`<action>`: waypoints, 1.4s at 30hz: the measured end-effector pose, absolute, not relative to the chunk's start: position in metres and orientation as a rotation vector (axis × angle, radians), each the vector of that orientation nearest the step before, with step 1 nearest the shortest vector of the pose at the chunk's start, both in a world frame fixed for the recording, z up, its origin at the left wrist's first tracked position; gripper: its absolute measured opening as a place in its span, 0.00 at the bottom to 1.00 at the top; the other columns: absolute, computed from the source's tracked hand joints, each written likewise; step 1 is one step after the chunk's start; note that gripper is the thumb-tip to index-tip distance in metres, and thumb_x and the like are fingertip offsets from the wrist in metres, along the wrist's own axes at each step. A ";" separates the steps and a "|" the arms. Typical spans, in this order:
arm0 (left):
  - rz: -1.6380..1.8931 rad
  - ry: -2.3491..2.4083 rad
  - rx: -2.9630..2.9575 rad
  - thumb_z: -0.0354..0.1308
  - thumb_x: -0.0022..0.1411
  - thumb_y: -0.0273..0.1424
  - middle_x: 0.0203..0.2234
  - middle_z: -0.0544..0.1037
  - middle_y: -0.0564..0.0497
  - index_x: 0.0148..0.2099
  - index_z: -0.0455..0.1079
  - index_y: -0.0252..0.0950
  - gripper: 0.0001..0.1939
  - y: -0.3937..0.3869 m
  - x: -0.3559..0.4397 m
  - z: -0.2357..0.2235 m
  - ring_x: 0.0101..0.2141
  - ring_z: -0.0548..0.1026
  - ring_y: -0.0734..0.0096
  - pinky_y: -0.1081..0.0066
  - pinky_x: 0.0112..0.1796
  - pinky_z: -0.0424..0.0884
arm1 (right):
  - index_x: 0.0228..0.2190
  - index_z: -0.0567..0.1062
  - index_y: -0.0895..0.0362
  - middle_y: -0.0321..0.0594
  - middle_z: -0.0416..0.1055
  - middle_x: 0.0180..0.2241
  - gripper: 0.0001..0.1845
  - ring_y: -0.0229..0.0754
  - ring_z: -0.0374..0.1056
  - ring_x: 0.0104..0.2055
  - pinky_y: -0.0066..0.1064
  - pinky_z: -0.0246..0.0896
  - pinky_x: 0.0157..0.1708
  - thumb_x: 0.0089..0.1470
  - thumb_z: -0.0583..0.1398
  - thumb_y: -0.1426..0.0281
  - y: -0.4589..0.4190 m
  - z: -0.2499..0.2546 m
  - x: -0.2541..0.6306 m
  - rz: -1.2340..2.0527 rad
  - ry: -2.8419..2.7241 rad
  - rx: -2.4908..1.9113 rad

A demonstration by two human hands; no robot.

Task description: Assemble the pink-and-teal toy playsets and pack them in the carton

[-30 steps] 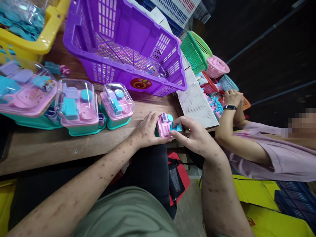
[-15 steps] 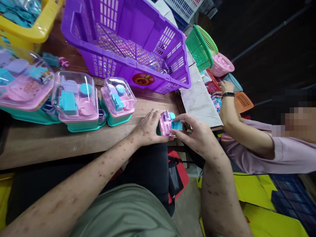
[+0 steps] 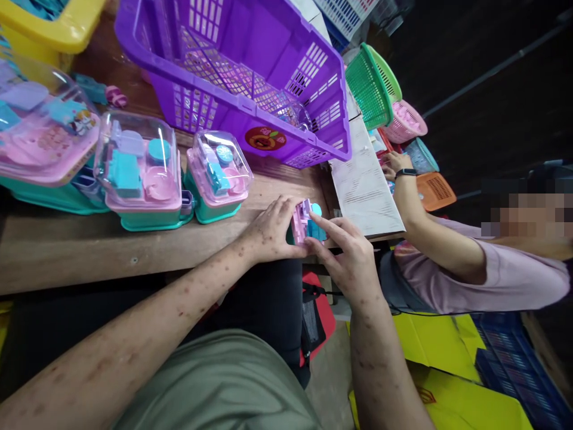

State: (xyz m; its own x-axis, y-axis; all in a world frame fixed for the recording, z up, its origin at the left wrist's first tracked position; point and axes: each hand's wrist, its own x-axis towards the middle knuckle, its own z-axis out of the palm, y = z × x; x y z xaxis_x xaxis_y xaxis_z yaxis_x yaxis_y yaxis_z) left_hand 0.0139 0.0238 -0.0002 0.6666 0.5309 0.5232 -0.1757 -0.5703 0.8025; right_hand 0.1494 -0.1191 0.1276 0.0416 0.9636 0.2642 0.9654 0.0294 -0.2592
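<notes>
My left hand point(image 3: 273, 233) is wrapped round the near side of a small pink toy set point(image 3: 298, 224) at the table's front edge. On that set sit a lilac piece and a round turquoise piece point(image 3: 316, 209). The thumb and forefinger of my right hand point(image 3: 349, 251) are at a turquoise piece point(image 3: 316, 230) on the set's right side; the fingers partly cover it. To the left stand similar toy sets with clear lids: a small one point(image 3: 220, 173), a middle one point(image 3: 138, 173) and a larger one point(image 3: 40, 131).
A purple crate point(image 3: 233, 95) stands behind my hands, with a yellow basket point(image 3: 54, 30) at far left. White board point(image 3: 362, 179) lies to the right. Beyond it are green point(image 3: 367, 86), pink point(image 3: 405, 122) and orange baskets point(image 3: 436, 191), where a co-worker's hand point(image 3: 396, 162) reaches.
My right hand has brought the turquoise piece from the set's right edge against the pink set and turned its fingers over it. The co-worker's hands have moved among the baskets.
</notes>
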 end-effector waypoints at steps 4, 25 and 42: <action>0.965 0.291 1.955 0.78 0.57 0.42 0.66 0.71 0.37 0.74 0.58 0.40 0.49 0.023 0.013 0.001 0.67 0.72 0.37 0.41 0.69 0.69 | 0.65 0.78 0.45 0.42 0.80 0.45 0.24 0.51 0.78 0.43 0.47 0.78 0.53 0.72 0.69 0.57 -0.119 0.124 0.141 -0.061 -1.862 -1.987; 0.985 0.307 1.949 0.78 0.59 0.57 0.65 0.72 0.35 0.72 0.61 0.38 0.52 0.022 0.014 0.000 0.67 0.73 0.37 0.41 0.69 0.71 | 0.58 0.86 0.45 0.42 0.87 0.49 0.15 0.51 0.83 0.46 0.44 0.82 0.49 0.74 0.68 0.62 -0.127 0.127 0.125 -0.066 -1.714 -2.013; 0.969 0.319 1.960 0.79 0.58 0.52 0.65 0.73 0.36 0.71 0.59 0.39 0.50 0.022 0.011 0.000 0.67 0.74 0.39 0.42 0.68 0.73 | 0.64 0.82 0.46 0.48 0.80 0.64 0.20 0.58 0.75 0.67 0.62 0.73 0.67 0.75 0.64 0.66 -0.137 0.088 0.136 -0.277 -1.796 -1.808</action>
